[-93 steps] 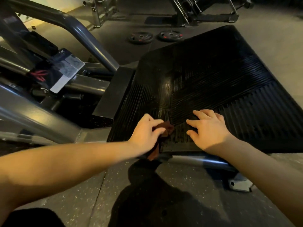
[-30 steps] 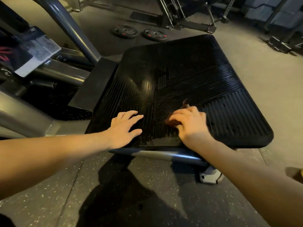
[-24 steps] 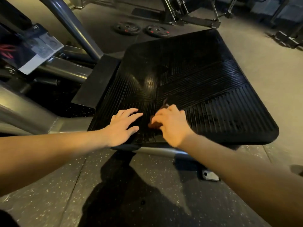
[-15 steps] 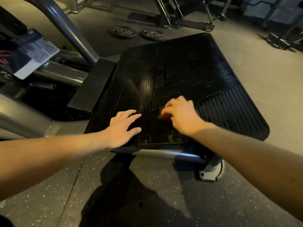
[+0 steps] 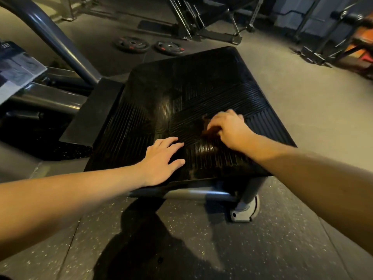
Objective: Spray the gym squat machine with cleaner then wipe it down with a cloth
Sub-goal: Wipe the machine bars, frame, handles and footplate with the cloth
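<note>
While the right hand (image 5: 230, 129) presses a small red-brown cloth (image 5: 209, 130) on the black ribbed footplate (image 5: 181, 91) of the squat machine (image 5: 58, 43), the step in hand is, as I judge it, the wiping. The fingers of this hand are curled over the cloth and bunch it against the ribs, a little right of the middle, on the near half of the plate. The left hand (image 5: 161, 161) lies flat at the near edge of the footplate, with fingers straight and spread, and grasps nothing; it seems to serve as a support. Just beside the cloth the ribs shine as if wet, but the light is weak and I cannot tell how much of the surface is done. The next move, I think, calls for strokes that follow the ribs, which change direction from panel to panel. It also needs enough pressure to push the cloth into the grooves, and then a reach toward the far corners. Two weight plates (image 5: 132, 44) lie on the floor beyond the machine.
</note>
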{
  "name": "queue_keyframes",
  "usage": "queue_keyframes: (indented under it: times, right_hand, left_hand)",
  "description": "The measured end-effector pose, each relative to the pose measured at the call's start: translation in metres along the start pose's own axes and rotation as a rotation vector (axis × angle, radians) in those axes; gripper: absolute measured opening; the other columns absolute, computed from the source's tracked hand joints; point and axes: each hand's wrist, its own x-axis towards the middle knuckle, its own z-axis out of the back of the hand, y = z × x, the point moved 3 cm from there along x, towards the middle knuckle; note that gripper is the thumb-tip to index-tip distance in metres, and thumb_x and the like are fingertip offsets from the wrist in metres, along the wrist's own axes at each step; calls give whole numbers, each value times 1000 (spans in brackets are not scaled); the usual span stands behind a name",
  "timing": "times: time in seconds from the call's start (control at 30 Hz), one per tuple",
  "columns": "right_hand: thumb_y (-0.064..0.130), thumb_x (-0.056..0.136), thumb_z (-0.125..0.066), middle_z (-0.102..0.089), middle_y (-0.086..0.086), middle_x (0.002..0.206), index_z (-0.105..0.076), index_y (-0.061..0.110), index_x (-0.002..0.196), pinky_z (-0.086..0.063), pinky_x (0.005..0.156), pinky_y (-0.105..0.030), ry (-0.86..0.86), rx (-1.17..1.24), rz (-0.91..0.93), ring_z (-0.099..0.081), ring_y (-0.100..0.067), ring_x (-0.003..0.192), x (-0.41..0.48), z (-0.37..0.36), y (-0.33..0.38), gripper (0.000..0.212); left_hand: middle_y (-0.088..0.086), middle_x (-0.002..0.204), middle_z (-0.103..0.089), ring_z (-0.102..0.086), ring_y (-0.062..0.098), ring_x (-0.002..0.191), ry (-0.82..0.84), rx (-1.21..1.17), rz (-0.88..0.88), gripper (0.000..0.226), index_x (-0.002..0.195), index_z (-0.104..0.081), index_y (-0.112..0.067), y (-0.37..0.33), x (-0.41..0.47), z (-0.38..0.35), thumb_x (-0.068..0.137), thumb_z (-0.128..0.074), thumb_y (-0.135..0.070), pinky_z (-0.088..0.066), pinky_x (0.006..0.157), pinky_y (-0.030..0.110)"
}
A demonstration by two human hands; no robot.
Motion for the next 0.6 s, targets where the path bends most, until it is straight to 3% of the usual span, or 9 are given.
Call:
queue_keyframes:
  times: [0.07,0.17,0.27,0.37,0.5,0.6]
  right_hand:
    - [1,93,-61,-60,4,135,-73,34,113,-37,107,-55,-38,43,-95,-42,-27,126,13,1,-20,41]
    - [5,93,-65,-60,10,134,-73,38,110,-35,111,-57,0,123,-16,-43,-21,126,-23,2,-16,38]
    - [5,94,-65,-54,25,132,-72,39,112,-27,112,-40,117,162,92,-38,-10,127,-91,6,1,39]
    - [-3,93,-64,-55,28,125,-73,38,111,-35,109,-31,169,203,167,-41,-6,123,-135,13,5,45]
    - [-9,86,-59,-63,15,127,-76,34,108,-34,112,-33,165,151,145,-47,-11,122,-81,24,-15,51]
    - [5,77,-57,-68,-4,117,-71,54,87,-50,105,-46,33,149,-39,-63,-30,108,-11,28,-63,52]
  left_hand:
    - [-6,167,-20,-11,20,153,-1,18,8,62,160,-32,-28,-2,3,-2,104,-50,-47,-15,125,50]
    - [-7,167,-21,-10,19,153,-8,6,7,61,160,-32,-28,-6,10,-3,104,-50,-47,-13,125,50]
    - [-7,167,-21,-10,19,154,-15,-20,-13,61,160,-33,-28,-17,19,-5,104,-51,-46,-13,125,50]
    - [-7,167,-21,-9,18,154,-15,-15,-23,61,160,-33,-29,-30,26,-10,104,-49,-48,-11,125,49]
    - [-5,167,-19,-7,20,154,-18,14,-2,63,160,-31,-30,-37,33,-14,103,-47,-52,-11,124,49]
    - [-5,167,-20,-8,20,153,-12,14,6,63,160,-32,-30,-41,36,-13,103,-49,-52,-12,123,50]
